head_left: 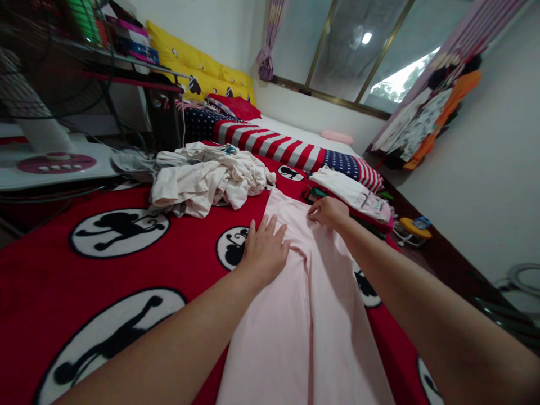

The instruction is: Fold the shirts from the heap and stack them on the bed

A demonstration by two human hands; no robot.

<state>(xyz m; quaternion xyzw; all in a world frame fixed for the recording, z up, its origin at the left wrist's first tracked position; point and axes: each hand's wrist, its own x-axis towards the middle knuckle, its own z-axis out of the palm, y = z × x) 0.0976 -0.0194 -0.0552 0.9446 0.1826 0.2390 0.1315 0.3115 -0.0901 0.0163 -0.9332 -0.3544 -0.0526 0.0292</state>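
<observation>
The left hand (264, 250) lies open and flat, fingers spread, pinning the pink garment (304, 332) to the red blanket (84, 270) so it cannot slide. The right hand (329, 212) curves narrowly at the garment's far edge; whether it grips cloth, I cannot tell. The garment lies smoothed lengthwise, near a rumpled white heap (206, 180) and a folded white pile (350, 194).

A garment (295, 315) lies flat on the bed (46, 304), with a crumpled clothes pile (206, 180) at 11 o'clock, a folded stack (350, 194) at 1 o'clock and a fan (34, 126) at 10 o'clock.
</observation>
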